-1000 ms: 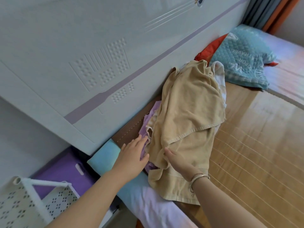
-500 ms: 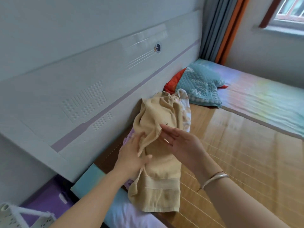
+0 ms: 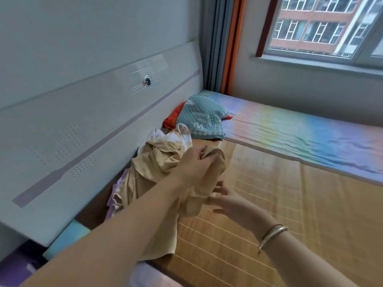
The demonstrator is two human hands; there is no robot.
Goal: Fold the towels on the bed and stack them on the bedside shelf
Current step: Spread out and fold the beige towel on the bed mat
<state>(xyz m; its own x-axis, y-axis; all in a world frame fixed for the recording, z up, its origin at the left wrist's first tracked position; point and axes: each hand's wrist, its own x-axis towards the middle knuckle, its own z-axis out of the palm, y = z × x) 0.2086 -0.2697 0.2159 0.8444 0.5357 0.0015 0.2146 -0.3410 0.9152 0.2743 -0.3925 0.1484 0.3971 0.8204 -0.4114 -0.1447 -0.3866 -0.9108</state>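
Against the headboard [image 3: 99, 121], at the near left corner of the bed, lies a heap of towels: a beige towel [image 3: 157, 162] on top, a white towel [image 3: 165, 137] behind it toward the pillow, and a purple towel [image 3: 116, 195] showing at the heap's lower left edge. Left hand [image 3: 194, 164] is raised above the heap, fingers curled round a bunched edge of the beige towel, which folds over the fingers at the upper right and hangs down from them. Right hand [image 3: 226, 201] sits just below and right of the left, fingers partly extended, fingertips touching the hanging fold of the same towel; whether they pinch the cloth or only touch it cannot be told, as the frame is blurred there. Lower part of the beige towel trails under the left forearm and reaches the near edge of the bamboo mat [image 3: 269, 204]. Remainder of that towel stays on the heap, left of both hands. Right wrist carries a metal bangle [image 3: 271, 235]. A teal pillow [image 3: 203, 119] lies beyond the heap by the headboard, resting on something red [image 3: 172, 119]. Pastel striped sheet [image 3: 310, 129] covers the far side of the bed, below the window [image 3: 323, 25]. Curtains [image 3: 223, 44] hang in the corner. Bedside shelf is not identifiable from this angle.
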